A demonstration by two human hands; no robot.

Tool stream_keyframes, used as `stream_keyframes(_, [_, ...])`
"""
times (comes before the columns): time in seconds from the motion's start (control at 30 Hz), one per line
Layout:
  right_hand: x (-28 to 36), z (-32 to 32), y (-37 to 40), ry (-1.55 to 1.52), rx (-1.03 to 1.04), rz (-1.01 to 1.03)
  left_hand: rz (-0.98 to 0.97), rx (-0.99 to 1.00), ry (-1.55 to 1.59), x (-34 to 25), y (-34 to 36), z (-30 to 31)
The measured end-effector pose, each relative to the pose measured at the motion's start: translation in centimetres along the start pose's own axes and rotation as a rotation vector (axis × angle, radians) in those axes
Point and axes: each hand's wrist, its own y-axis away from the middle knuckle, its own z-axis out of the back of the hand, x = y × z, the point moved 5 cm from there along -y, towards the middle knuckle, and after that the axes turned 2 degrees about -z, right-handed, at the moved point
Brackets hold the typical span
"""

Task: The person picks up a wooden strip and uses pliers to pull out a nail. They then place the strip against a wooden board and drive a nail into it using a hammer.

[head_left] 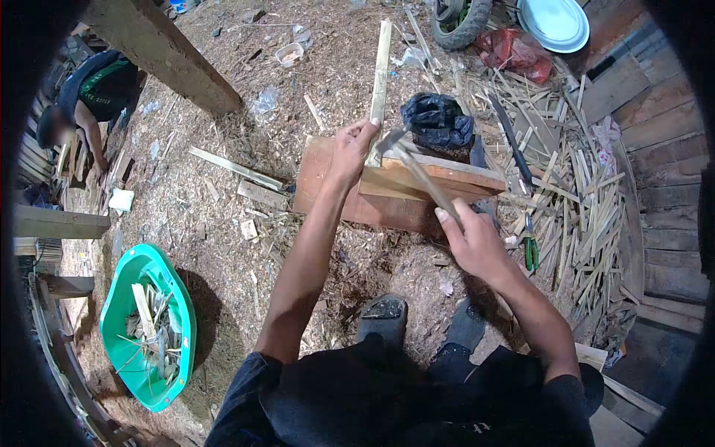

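Observation:
My left hand [350, 154] is closed around the lower part of a long, pale wooden strip [381, 71], which points away from me. Its near end rests at a thick wooden beam [432, 181] lying on a wider reddish board [316, 175]. In my right hand [477, 242] is the wooden handle of a hammer [426, 181]. The hammer's metal head is right by the strip's near end, just beside my left fingers. A crumpled black plastic bag [438, 119] sits behind the beam.
A green basin [186, 328] with wood scraps stands at left. Many thin strips [588, 216] lie at right, near green-handled pliers [530, 252] and a dark long tool [510, 141]. A slanted post [167, 56] rises at upper left; another person [104, 93] crouches beyond it.

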Motion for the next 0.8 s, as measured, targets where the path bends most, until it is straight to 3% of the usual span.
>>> stream_keyframes(0.13, [0.8,1.0,0.3,-0.178,-0.27,0.07,0.062,0.052,0.026,-1.0,1.0,-0.3])
stream_keyframes(0.2, [0.5,0.7,0.1,-0.133,-0.198,0.046,0.181,0.06,-0.01,-2.7,1.7,-0.8])
stream_keyframes(0.27, [0.2,0.6,-0.1,-0.096,-0.106,-0.008,0.211,-0.06,-0.222,-7.7,3.7,-3.2])
stream_keyframes(0.33, [0.2,0.3,0.1,-0.104,-0.113,0.012,0.216,-0.054,-0.136,-7.5,3.6,-3.3])
stream_keyframes(0.4, [0.1,-0.1,0.1,-0.111,-0.115,0.019,0.193,0.081,0.251,-3.0,1.3,-1.6])
stream_keyframes(0.5, [-0.3,-0.6,0.1,-0.12,-0.112,0.01,0.345,0.145,0.263,-2.0,0.7,-1.4])
stream_keyframes(0.7, [-1.2,-1.4,0.5,-0.146,-0.027,0.007,0.206,0.027,-0.135,-2.4,0.6,-2.1])
stream_keyframes(0.8, [-1.0,-0.7,0.3,-0.143,-0.003,-0.005,0.243,0.035,-0.03,-0.9,0.0,-1.5])
